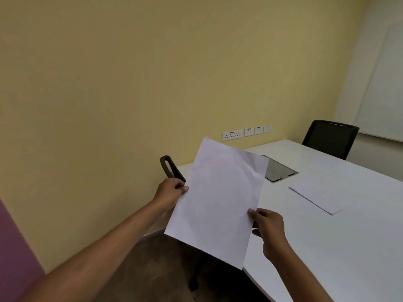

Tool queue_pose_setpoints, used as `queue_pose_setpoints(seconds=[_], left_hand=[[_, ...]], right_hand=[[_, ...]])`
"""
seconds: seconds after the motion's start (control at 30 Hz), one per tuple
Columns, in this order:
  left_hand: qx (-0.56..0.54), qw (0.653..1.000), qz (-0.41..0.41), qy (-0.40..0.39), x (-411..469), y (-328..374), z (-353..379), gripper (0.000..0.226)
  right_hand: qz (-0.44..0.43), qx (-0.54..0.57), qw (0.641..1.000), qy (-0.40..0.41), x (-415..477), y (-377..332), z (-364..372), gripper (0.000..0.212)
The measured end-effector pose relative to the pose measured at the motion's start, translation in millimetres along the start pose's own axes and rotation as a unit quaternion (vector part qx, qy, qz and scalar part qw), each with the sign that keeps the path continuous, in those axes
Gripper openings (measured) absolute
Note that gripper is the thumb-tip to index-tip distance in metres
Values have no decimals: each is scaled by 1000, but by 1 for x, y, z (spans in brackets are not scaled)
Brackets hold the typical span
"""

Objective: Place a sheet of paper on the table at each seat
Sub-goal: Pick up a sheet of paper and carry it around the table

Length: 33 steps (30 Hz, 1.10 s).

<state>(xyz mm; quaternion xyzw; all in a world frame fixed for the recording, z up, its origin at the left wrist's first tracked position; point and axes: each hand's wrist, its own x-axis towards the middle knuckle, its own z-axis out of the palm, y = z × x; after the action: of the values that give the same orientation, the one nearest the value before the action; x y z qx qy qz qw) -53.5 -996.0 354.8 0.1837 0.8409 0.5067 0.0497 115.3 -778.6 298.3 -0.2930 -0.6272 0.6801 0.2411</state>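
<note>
I hold a white sheet of paper point(218, 199) up in the air over the near left edge of the white table point(340, 236). My left hand point(171, 191) pinches its left edge. My right hand point(269, 227) pinches its right edge lower down. The sheet is tilted and slightly creased near its top right corner. A small stack of white paper point(314, 198) lies flat on the table to the right of the held sheet. A dark chair point(172, 168) at the table's left side is mostly hidden behind the sheet and my left hand.
A second dark chair point(330, 138) stands at the table's far end. A grey cable hatch point(280, 170) is set into the tabletop. Wall sockets point(246, 132) line the yellow wall. A whiteboard point(383, 83) hangs at the right. Brown floor shows below the sheet.
</note>
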Motion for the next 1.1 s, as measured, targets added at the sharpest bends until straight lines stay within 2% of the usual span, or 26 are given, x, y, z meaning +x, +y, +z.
queue_pose_setpoints(seconds=[0.23, 0.4, 0.43, 0.5, 0.63, 0.9, 1.1], left_hand=[[15, 999, 27, -40, 108, -29, -17, 20], [14, 997, 58, -58, 234, -47, -15, 19], [13, 996, 60, -66, 236, -44, -12, 18], [30, 991, 76, -105, 301, -45, -12, 18], [36, 985, 96, -136, 370, -39, -5, 13], [67, 974, 106, -187, 517, -60, 50, 12], [162, 952, 114, -235, 616, -96, 93, 11]], right_hand=[[-3, -24, 999, 38, 51, 4, 64, 19], [-18, -15, 997, 77, 136, 8, 120, 17], [-19, -14, 996, 83, 135, 5, 117, 17], [-15, -7, 994, 108, 187, 6, 142, 16], [-8, 3, 990, 139, 233, 5, 163, 19], [30, -23, 976, 215, 353, 18, 201, 21], [71, -56, 964, 251, 438, 39, 233, 22]])
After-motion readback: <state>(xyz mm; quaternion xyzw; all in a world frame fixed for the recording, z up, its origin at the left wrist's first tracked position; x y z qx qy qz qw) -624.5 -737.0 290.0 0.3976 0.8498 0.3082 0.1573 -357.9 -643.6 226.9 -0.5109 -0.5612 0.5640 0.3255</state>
